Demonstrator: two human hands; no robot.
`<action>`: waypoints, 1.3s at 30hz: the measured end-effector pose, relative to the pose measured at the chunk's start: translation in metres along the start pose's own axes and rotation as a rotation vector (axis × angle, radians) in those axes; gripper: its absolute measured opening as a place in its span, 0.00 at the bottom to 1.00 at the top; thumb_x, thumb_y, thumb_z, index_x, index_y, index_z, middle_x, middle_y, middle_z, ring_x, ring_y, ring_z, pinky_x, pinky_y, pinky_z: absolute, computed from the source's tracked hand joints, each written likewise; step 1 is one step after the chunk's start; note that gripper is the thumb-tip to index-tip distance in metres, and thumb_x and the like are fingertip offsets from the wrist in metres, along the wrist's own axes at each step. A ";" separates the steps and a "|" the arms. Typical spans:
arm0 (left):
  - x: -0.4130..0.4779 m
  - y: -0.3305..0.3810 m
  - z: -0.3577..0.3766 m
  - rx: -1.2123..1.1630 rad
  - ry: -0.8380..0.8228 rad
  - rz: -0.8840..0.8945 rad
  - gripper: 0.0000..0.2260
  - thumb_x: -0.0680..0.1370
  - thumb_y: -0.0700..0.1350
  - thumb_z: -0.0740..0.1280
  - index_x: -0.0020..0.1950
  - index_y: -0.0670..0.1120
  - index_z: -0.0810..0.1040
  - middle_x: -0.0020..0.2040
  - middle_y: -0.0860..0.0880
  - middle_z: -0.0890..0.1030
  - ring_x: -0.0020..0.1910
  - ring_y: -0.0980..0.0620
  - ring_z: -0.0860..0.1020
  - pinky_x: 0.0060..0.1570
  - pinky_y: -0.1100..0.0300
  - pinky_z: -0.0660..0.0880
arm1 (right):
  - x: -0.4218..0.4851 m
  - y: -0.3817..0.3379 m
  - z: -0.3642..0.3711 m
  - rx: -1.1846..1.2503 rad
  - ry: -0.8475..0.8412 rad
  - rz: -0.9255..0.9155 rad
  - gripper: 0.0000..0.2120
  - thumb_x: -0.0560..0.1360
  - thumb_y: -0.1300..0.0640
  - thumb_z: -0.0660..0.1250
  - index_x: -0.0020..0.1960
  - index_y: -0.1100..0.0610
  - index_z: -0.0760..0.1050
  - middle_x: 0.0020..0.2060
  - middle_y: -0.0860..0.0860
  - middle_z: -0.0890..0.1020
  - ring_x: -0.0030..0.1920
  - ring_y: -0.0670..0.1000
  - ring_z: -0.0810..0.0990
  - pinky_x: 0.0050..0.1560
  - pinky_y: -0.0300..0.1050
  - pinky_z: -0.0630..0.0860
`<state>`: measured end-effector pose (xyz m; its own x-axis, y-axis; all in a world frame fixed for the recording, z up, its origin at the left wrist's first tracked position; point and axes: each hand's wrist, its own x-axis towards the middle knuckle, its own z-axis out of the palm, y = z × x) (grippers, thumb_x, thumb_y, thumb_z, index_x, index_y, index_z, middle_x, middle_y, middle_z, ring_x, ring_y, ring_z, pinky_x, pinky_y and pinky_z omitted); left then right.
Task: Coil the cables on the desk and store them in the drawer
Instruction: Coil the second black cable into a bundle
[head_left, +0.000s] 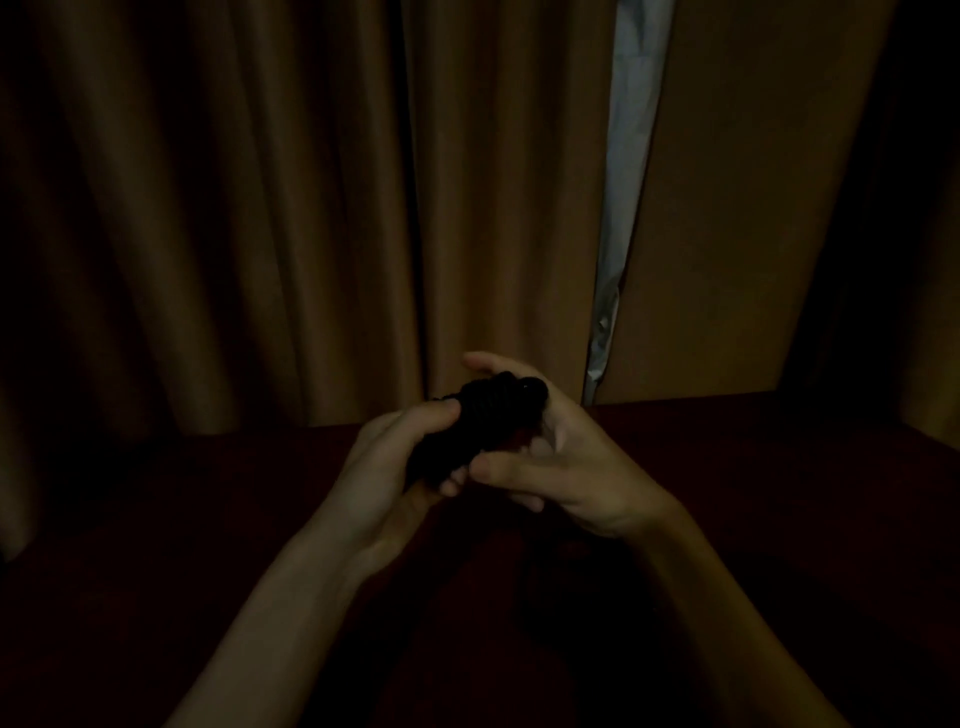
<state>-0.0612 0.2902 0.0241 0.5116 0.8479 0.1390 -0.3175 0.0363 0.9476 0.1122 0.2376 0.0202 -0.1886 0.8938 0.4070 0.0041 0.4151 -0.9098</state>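
The left hand (392, 460) and right hand (563, 470) both hold the cable (480, 415) above the desk (208, 499); a slack grip could let its loops spring apart.

Dim back there: brown curtains (260, 208) hang in deep vertical folds across the whole backdrop, and right of centre a narrow pale strip (628, 156) shows through where two panels part.
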 end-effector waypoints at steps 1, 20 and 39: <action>0.000 0.001 0.000 -0.002 -0.011 -0.038 0.11 0.68 0.51 0.74 0.44 0.45 0.88 0.38 0.45 0.80 0.32 0.53 0.76 0.30 0.64 0.71 | 0.000 -0.001 -0.001 -0.036 0.006 0.006 0.33 0.73 0.67 0.74 0.73 0.48 0.68 0.50 0.47 0.82 0.33 0.52 0.76 0.30 0.38 0.75; 0.007 -0.026 -0.021 1.044 0.106 0.841 0.17 0.78 0.50 0.70 0.67 0.50 0.77 0.55 0.56 0.82 0.51 0.62 0.81 0.47 0.66 0.78 | 0.007 0.007 0.015 -0.071 0.220 0.084 0.10 0.80 0.53 0.67 0.52 0.60 0.79 0.29 0.42 0.80 0.26 0.38 0.76 0.27 0.29 0.68; 0.004 -0.004 -0.029 0.259 -0.248 0.041 0.19 0.74 0.59 0.68 0.47 0.43 0.85 0.39 0.39 0.81 0.34 0.46 0.76 0.33 0.58 0.71 | 0.003 0.009 0.014 0.083 0.036 0.036 0.20 0.78 0.61 0.69 0.68 0.60 0.71 0.40 0.55 0.82 0.31 0.47 0.80 0.30 0.35 0.75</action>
<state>-0.0806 0.3087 0.0127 0.6905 0.6910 0.2140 -0.1453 -0.1573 0.9768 0.0983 0.2414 0.0122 -0.1546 0.9138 0.3755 -0.0719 0.3687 -0.9268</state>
